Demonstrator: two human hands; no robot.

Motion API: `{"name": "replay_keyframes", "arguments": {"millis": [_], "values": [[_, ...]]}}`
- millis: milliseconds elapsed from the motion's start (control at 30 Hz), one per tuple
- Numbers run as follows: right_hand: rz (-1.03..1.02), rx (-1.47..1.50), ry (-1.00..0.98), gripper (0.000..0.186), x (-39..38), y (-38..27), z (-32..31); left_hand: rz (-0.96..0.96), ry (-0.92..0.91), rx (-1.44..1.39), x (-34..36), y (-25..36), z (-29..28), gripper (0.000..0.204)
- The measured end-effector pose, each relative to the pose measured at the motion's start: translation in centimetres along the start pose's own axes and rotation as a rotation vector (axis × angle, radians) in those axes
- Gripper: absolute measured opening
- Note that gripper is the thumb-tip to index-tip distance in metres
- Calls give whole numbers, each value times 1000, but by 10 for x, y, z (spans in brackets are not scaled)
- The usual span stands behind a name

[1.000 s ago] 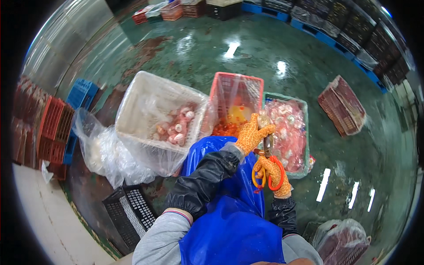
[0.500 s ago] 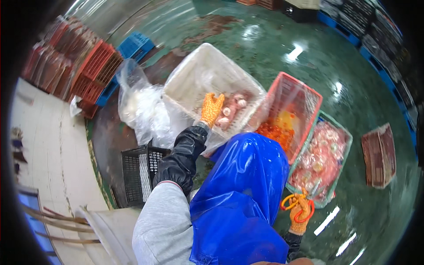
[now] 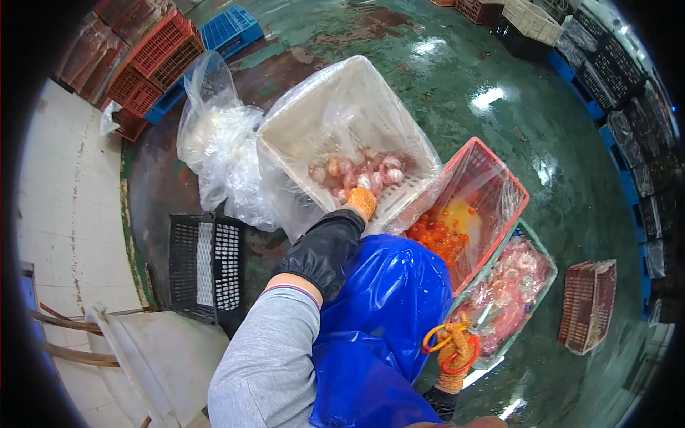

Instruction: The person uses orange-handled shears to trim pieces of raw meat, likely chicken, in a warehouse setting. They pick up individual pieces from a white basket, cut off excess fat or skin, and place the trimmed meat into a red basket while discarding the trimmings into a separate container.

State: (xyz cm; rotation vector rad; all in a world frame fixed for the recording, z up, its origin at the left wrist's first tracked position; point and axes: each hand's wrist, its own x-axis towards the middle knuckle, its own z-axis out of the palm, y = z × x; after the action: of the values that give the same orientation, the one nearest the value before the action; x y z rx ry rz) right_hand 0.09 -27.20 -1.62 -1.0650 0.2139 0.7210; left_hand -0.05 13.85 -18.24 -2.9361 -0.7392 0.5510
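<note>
My left hand (image 3: 360,202), in an orange patterned glove, reaches into the plastic-lined white crate (image 3: 385,114) among round, pinkish, whitish pieces (image 3: 389,171); its fingers are hidden. At lower right my right hand (image 3: 454,354), gloved alike, grips scissors (image 3: 482,316) with red and yellow-orange handles, beside a green crate (image 3: 546,260) of bagged pink contents. Between these crates stands a plastic-lined red crate (image 3: 509,217) with orange, jelly-like lumps (image 3: 435,232) and a yellow patch in it. A blue apron (image 3: 385,292) covers my lap.
Crumpled clear bags (image 3: 217,150) and a black crate (image 3: 193,264) lie left. Red crates (image 3: 150,60) and a blue one (image 3: 228,32) stand upper left. Dark crates on blue pallets (image 3: 614,64) line the right. A maroon crate (image 3: 585,307) sits on the wet green floor (image 3: 499,107).
My left hand has left the scissors and moved left and down into the white crate's pieces. My right hand has dropped lower, still holding the scissors. The view has turned leftward.
</note>
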Motion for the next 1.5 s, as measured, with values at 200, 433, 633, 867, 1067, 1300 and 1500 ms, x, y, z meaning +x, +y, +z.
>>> {"name": "replay_keyframes", "arguments": {"millis": [200,433,633,867,1067,1300,1500], "values": [[-37,-128,4,53,-7,-3,12,-304,34,-866,-33,-22,-106,48],[-461,-890,-67,49,19,3,57,471,181,-2050,-100,-7,-141,35],[-938,-842,95,54,7,-11,153,271,-123,-3194,-127,73,-147,33],[-782,-802,93,53,9,7,128,356,15,-3021,-162,110,-166,36],[-427,-394,29,42,11,-6,115,558,-205,-2578,-200,133,-155,39],[-405,-247,-69,36,3,-1,115,295,-237,-1738,-216,110,-189,26],[-256,-367,-104,39,5,-5,114,-59,190,-2262,-194,105,-180,31]]}}
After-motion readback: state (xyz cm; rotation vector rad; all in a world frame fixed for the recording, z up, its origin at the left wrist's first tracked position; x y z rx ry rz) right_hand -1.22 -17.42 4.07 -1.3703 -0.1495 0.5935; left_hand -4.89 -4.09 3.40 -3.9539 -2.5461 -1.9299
